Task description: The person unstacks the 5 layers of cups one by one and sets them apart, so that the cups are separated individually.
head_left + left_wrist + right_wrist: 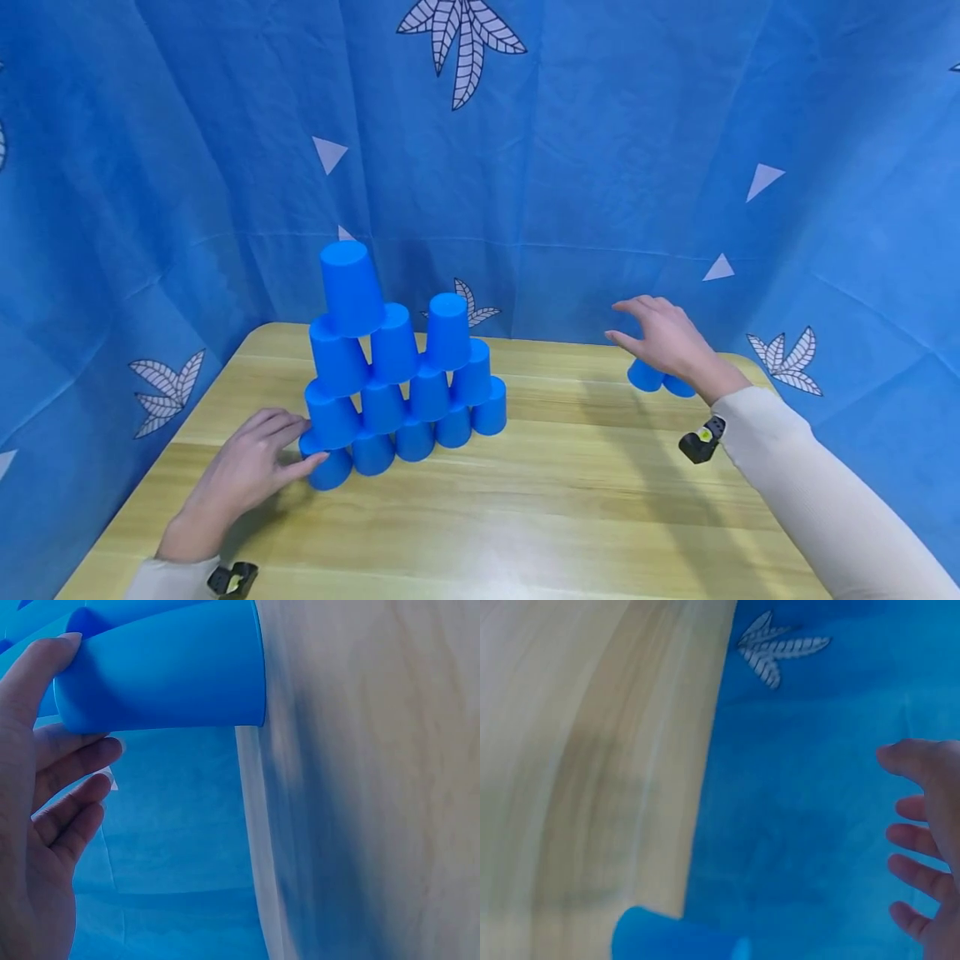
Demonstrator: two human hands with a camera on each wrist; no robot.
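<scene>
Upside-down blue cups form a stepped stack. The bottom and second rows have several cups, the third row has three, and a single top cup (352, 292) stands at the upper left. My left hand (251, 467) is at the leftmost bottom cup (330, 471), thumb in front and index finger at its far side. In the left wrist view the thumb touches that cup (165, 675) near its base. My right hand (663, 337) hovers, fingers apart and holding nothing, above two blue cups (645, 377) at the back right. The hand and forearm partly hide them.
A light wooden table (525, 508) carries everything. Behind it and at both sides hangs a blue curtain (600, 167) with white leaves and triangles. The stack stands left of the table's middle, with bare wood between it and the cups on the right.
</scene>
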